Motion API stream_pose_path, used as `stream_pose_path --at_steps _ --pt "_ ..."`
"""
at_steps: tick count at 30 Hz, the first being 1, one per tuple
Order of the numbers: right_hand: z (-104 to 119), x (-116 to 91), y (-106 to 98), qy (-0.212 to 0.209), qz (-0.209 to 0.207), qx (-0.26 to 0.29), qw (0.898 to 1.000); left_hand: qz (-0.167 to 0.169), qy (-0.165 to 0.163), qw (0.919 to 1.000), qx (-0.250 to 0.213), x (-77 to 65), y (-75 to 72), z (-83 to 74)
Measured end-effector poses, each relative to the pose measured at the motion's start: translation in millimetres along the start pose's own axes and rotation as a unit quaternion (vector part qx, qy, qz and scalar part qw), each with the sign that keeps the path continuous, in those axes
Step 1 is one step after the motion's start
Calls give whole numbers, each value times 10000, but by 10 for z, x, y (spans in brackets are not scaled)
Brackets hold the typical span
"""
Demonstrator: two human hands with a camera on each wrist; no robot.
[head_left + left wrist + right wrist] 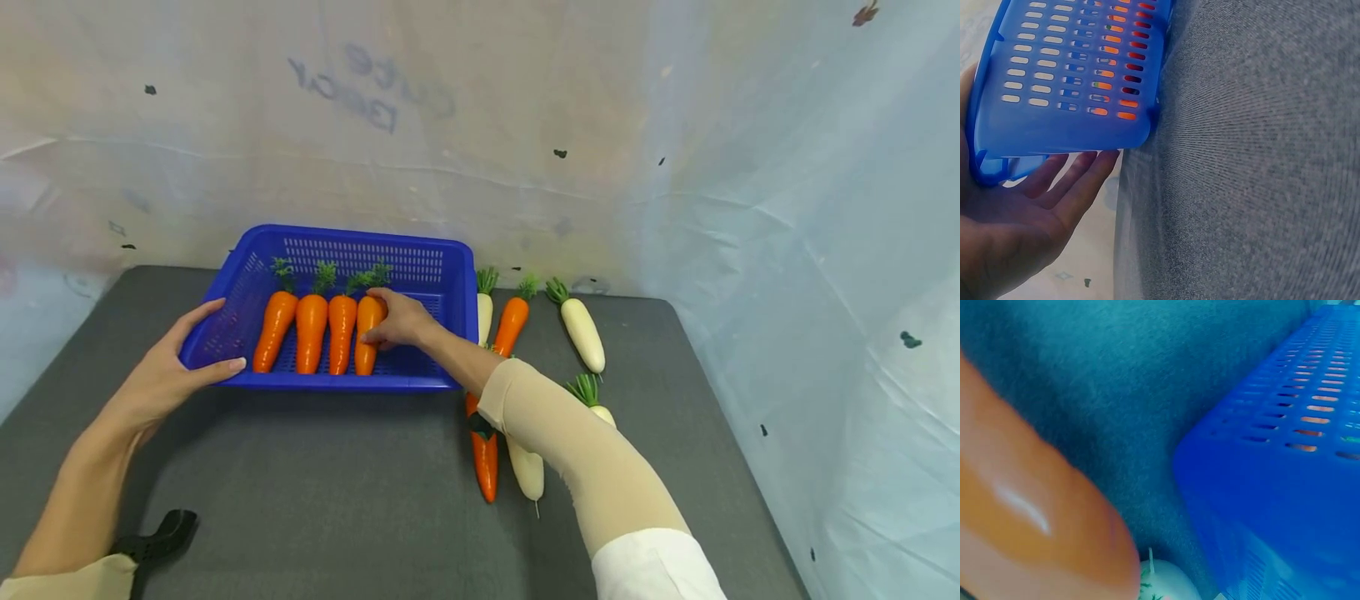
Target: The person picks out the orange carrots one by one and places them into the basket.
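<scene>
A blue plastic basket [390,385] with slotted walls stands on the grey table. Several orange carrots with green tops lie side by side in it. My left hand [167,367] holds the basket's left end, thumb at the front rim; in the left wrist view its fingers [1079,187] touch the basket's end wall [1054,131]. Inside the basket, my right hand [405,321] grips the rightmost carrot [367,354] near its upper part, thumb on its right side. In the right wrist view that hand is out of sight; the basket's outer wall [1272,494] shows there.
Right of the basket lie white radishes [582,335] and carrots [512,325], partly hidden by my right arm. Close by in the right wrist view are a large carrot [1041,506] and a radish tip [1169,584]. A plastic sheet [480,183] hangs behind the table [322,483].
</scene>
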State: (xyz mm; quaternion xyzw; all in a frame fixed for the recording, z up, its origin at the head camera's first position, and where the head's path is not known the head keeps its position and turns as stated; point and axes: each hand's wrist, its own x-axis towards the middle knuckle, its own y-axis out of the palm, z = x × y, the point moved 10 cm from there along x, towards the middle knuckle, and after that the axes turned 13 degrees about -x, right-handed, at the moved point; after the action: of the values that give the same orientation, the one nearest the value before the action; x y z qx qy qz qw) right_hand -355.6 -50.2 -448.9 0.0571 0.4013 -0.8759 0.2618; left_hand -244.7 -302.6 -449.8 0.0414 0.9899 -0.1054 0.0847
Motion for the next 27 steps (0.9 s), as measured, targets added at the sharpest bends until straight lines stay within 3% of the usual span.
stream_pose_path --at_steps 9,17,27 --pt "-41 -29 -188 21 -368 -236 9990 -23 9 10000 1 -5 9 18" --pt "80 -172 -373 -474 -366 259 9979 -34 -26 10000 25 7 -1 27" --pt "34 -362 -701 -791 -847 453 9922 -40 1 10000 88 6 -12 27"
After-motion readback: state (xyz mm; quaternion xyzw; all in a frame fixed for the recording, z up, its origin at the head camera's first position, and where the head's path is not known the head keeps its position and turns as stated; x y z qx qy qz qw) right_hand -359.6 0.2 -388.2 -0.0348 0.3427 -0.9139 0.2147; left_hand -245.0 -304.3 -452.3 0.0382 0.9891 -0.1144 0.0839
